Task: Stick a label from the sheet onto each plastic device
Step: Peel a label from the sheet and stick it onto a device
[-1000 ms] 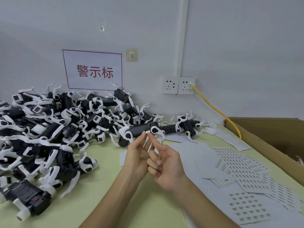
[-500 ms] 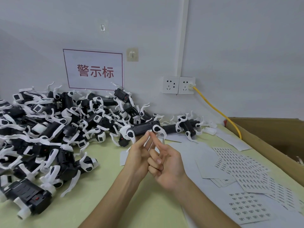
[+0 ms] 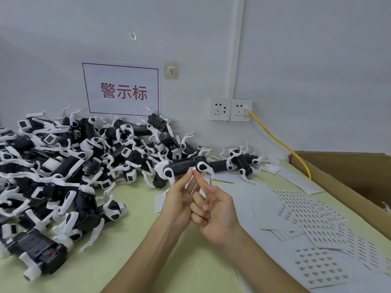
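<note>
A tiny white label (image 3: 192,168) is pinched between the fingertips of my left hand (image 3: 179,199) and the outstretched index finger of my right hand (image 3: 213,210). Both hands are raised together over the table's middle. Right behind the fingertips lies a black plastic device with white legs (image 3: 184,166). A big pile of such devices (image 3: 63,166) covers the left of the table. Label sheets (image 3: 313,216) lie spread at the right, and another sheet (image 3: 321,269) lies nearer to me.
An open cardboard box (image 3: 349,178) stands along the right edge. A yellow cable (image 3: 279,142) runs from the wall sockets (image 3: 230,109) down behind the box. A wall sign (image 3: 121,90) with red characters hangs above the pile. The pale green table (image 3: 131,240) shows below my arms.
Hardly anything has moved. My fingertips, with the label between them, have shifted very slightly up and to the right.
</note>
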### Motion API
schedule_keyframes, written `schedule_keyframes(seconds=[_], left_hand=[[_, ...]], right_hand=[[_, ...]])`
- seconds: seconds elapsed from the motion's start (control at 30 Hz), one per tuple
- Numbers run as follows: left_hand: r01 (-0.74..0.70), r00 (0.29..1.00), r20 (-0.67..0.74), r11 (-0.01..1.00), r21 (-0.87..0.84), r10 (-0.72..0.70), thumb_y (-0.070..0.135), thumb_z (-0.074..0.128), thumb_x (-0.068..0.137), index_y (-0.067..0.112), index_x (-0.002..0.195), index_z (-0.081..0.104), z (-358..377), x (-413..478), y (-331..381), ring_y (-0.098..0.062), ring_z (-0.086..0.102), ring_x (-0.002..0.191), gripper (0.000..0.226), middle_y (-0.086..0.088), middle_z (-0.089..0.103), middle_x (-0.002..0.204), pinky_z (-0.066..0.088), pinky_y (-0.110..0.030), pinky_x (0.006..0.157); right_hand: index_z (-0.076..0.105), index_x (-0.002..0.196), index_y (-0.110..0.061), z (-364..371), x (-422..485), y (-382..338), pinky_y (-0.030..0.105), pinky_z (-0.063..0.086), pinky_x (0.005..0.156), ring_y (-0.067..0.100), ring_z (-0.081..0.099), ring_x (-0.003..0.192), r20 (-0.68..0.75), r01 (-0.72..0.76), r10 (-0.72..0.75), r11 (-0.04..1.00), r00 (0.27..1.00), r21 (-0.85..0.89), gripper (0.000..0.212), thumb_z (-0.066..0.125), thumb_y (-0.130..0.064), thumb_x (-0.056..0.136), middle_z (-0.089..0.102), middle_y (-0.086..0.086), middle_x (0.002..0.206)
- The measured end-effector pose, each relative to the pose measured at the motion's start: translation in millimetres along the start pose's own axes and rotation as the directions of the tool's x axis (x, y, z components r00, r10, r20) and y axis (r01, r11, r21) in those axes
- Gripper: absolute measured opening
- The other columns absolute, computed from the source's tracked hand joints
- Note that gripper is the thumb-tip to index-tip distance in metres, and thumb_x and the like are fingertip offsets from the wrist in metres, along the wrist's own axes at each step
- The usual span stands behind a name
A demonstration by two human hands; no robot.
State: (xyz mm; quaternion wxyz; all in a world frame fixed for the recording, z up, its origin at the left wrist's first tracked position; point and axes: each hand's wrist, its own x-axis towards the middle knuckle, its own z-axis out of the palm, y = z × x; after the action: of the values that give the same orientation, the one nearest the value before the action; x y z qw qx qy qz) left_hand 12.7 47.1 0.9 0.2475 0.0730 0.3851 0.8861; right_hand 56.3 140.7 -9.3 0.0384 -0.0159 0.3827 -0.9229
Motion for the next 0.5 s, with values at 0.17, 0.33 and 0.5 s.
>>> schedule_keyframes(seconds=[0.17, 0.33, 0.5], left_hand=[[-0.005, 1.0, 0.0, 1.0, -0.005, 0.005, 0.043, 0.07, 0.08, 0.017, 0.077, 0.078, -1.0, 1.1, -0.6, -0.019, 0.062, 0.053, 0.027, 0.008, 0.075, 0.097, 0.053, -0.028, 0.059], [-0.03, 0.999, -0.015, 0.999, -0.025, 0.03, 0.04, 0.072, 0.079, 0.019, 0.069, 0.077, -1.5, 2.3, -0.6, -0.02, 0.062, 0.053, 0.024, 0.006, 0.076, 0.1, 0.052, -0.03, 0.064], [-0.062, 0.997, -0.049, 0.997, -0.04, 0.06, 0.036, 0.073, 0.075, 0.02, 0.058, 0.073, -1.3, 2.7, -0.3, -0.018, 0.067, 0.061, 0.023, 0.005, 0.077, 0.097, 0.054, -0.028, 0.062]], right_hand=[[0.072, 0.123, -0.029, -0.2, -0.3, -0.4, 0.024, 0.013, 0.042, 0.014, 0.012, 0.047, -0.003, -0.002, 0.002, 1.0, 1.0, 0.003, 0.043, 0.055, -0.025, 0.084, 0.026, 0.0, 0.052], [0.072, 0.123, -0.029, -0.3, 0.0, 0.0, 0.024, 0.013, 0.042, 0.013, 0.012, 0.047, -0.001, 0.0, 0.0, 1.0, 1.0, 0.0, 0.043, 0.056, -0.026, 0.083, 0.026, 0.0, 0.052], [0.072, 0.123, -0.029, -1.0, 0.2, 1.4, 0.024, 0.013, 0.042, 0.014, 0.012, 0.047, 0.003, -0.003, 0.004, 1.0, 1.0, -0.003, 0.043, 0.056, -0.026, 0.083, 0.027, 0.0, 0.052]])
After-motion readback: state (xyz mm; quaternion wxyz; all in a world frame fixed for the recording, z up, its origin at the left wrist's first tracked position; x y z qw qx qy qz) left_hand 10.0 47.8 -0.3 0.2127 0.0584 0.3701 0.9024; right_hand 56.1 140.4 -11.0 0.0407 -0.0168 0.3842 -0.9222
